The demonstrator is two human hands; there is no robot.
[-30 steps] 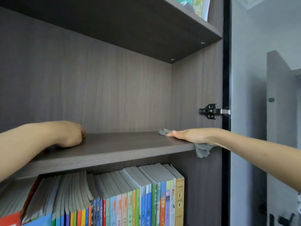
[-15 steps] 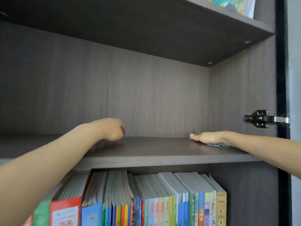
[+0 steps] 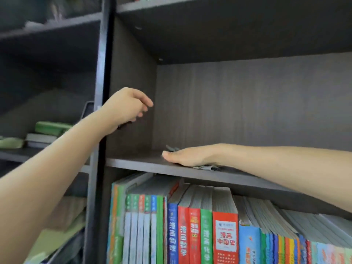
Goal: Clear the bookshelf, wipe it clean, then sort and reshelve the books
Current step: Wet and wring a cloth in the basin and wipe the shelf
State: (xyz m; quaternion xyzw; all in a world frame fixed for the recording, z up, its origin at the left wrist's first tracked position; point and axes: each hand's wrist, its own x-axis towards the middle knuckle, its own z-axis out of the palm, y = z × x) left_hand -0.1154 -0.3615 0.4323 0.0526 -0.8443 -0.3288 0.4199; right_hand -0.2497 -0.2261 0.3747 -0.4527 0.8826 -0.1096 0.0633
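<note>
On the cleared shelf (image 3: 137,159), my right hand (image 3: 188,157) lies flat, fingers straight, pressing the grey cloth (image 3: 206,167) close to the left back corner. My left hand (image 3: 127,105) is up by the side panel (image 3: 131,73), fingers loosely curled, holding nothing. Risk: the cloth looks bunched under my palm, so the wipe could skip the corner or leave streaks.

the dark wood-grain shelf (image 3: 137,161) carries one crumpled grey cloth (image 3: 207,167) toward its left end, mostly covered by the flat right hand (image 3: 187,156) pressing on it. a row of upright books (image 3: 206,227) stands in the compartment below.
</note>
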